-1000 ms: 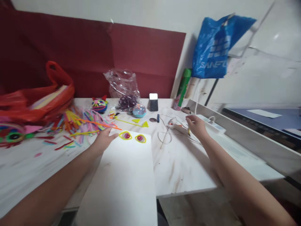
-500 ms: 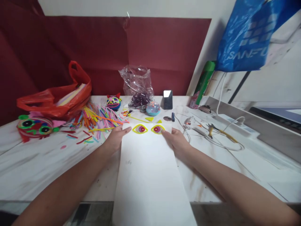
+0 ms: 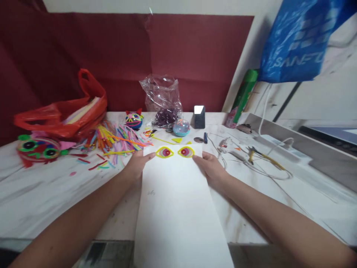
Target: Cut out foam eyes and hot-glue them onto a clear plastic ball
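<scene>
A long white sheet of paper (image 3: 178, 201) is held up between both hands, its lower end hanging past the table's front edge. My left hand (image 3: 138, 163) grips its upper left edge, thumb on the front. On the upper right edge my right hand (image 3: 210, 165) is closed the same way, its thumb beside the right eye. Near the top sit two eye shapes with yellow outlines, a left eye (image 3: 164, 152) and a right eye (image 3: 186, 152), each with a red centre. A faint pencil mark shows on the paper's left. The fingers behind the sheet are hidden.
Colourful pipe cleaners (image 3: 117, 137) lie left, by a red plastic bag (image 3: 64, 117) and a decorated animal figure (image 3: 40, 149). Behind the paper stand a small cat-faced ball (image 3: 134, 119), a clear-topped ball (image 3: 182, 127) and a phone (image 3: 199, 117). Right are a glue gun (image 3: 231, 147) and pliers (image 3: 264, 158).
Both hands keep their hold on the paper. The right thumb now covers less of the right eye. The whole view has shifted slightly.
</scene>
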{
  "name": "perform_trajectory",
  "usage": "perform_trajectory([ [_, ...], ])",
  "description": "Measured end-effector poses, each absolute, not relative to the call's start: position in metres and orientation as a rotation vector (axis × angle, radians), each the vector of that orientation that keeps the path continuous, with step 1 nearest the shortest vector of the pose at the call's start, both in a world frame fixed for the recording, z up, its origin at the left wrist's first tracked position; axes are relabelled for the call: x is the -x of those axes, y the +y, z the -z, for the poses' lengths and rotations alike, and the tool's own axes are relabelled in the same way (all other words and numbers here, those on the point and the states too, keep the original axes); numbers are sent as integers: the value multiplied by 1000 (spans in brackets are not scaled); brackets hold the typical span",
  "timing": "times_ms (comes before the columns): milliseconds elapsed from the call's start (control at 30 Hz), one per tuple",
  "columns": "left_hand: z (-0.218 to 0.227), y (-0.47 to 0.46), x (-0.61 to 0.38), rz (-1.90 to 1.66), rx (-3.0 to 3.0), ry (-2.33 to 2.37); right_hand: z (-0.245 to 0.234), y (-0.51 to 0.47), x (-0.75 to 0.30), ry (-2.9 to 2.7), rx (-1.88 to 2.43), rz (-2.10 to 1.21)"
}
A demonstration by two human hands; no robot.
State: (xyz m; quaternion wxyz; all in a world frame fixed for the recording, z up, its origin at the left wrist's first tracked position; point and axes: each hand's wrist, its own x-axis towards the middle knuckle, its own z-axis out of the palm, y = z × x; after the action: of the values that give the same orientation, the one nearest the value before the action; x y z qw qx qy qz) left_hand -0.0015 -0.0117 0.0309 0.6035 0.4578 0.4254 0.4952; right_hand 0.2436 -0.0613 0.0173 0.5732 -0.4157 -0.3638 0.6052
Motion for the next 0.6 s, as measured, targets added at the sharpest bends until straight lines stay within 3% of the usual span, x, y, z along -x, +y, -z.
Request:
perform_trajectory([
  [267, -31, -16, 0, -1163, -1058, 948, -14, -58, -248, -814, 903, -1547],
  [600, -31, -16, -1, -1148, -1174, 996, -16, -54, -247, -820, 996, -1461],
])
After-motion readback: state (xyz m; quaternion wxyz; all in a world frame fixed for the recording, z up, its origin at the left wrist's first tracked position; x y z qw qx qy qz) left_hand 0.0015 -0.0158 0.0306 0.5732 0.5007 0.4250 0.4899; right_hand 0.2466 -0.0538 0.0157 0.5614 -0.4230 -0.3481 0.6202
